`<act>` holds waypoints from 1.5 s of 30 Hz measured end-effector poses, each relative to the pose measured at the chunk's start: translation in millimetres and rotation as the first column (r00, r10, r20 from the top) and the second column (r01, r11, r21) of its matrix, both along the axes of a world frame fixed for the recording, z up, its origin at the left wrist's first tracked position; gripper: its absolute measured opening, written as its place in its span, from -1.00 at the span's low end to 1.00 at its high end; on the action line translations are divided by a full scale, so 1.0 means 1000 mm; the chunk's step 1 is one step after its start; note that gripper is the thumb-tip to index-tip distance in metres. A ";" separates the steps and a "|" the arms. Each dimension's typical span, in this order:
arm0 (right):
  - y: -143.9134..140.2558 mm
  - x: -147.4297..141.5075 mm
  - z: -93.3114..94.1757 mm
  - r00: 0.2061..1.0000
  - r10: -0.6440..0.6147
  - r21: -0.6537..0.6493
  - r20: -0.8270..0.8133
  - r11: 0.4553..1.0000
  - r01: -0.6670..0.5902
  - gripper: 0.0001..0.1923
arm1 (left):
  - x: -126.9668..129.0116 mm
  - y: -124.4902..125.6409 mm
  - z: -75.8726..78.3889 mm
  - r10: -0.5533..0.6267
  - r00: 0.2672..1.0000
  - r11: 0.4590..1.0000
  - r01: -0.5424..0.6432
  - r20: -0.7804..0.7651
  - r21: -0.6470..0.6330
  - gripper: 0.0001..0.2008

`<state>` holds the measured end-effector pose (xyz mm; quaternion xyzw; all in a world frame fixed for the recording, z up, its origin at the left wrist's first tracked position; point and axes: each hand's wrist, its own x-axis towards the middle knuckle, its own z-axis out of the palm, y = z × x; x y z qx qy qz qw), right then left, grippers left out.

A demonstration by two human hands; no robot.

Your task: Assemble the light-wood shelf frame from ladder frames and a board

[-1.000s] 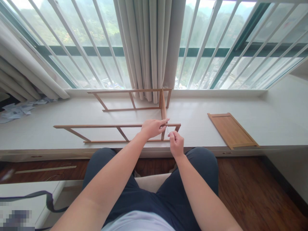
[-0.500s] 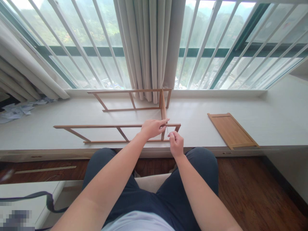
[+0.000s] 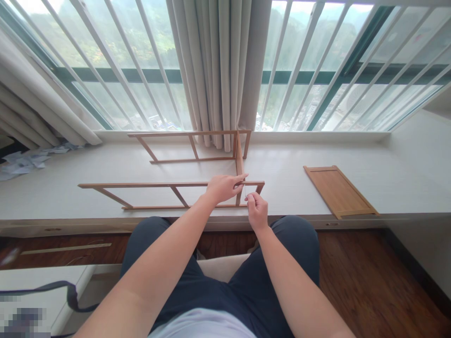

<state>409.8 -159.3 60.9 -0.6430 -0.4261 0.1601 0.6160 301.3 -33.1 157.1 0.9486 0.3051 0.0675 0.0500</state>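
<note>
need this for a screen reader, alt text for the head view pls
A seated person's left hand steadies the corner of a wooden frame standing on a white window ledge, while the right hand pinches a thin tool at that joint. A wooden panel lies on the ledge to the right.

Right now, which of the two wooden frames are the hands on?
The near frame, at the ledge's front edge; the far frame stands untouched against the curtain.

Single head-worn view, looking forward and down — windowsill (image 3: 317, 197) near, window bars (image 3: 134, 70) beyond
</note>
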 end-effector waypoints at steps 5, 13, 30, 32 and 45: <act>0.001 -0.001 -0.002 1.000 0.006 -0.008 -0.007 1.000 -0.006 -0.67 | 0.000 0.001 -0.002 -0.005 1.000 1.000 0.005 0.003 0.018 -0.49; 0.001 -0.001 -0.003 1.000 0.012 -0.005 -0.006 1.000 -0.012 -0.69 | 0.000 0.001 -0.002 -0.002 1.000 1.000 0.002 -0.007 0.016 -0.48; 0.001 -0.003 -0.002 0.999 0.017 -0.031 0.034 0.999 -0.016 -0.70 | 0.001 0.001 -0.002 0.003 1.000 0.999 -0.003 -0.007 0.034 -0.49; 0.001 -0.003 -0.001 0.999 0.015 -0.032 0.041 0.999 -0.014 -0.70 | 0.001 0.000 -0.001 0.003 1.000 1.000 -0.003 -0.008 0.022 -0.49; 0.002 -0.003 -0.001 0.998 0.025 -0.033 0.049 0.999 -0.024 -0.69 | 0.001 0.001 -0.003 0.007 1.000 1.000 -0.007 -0.007 0.020 -0.48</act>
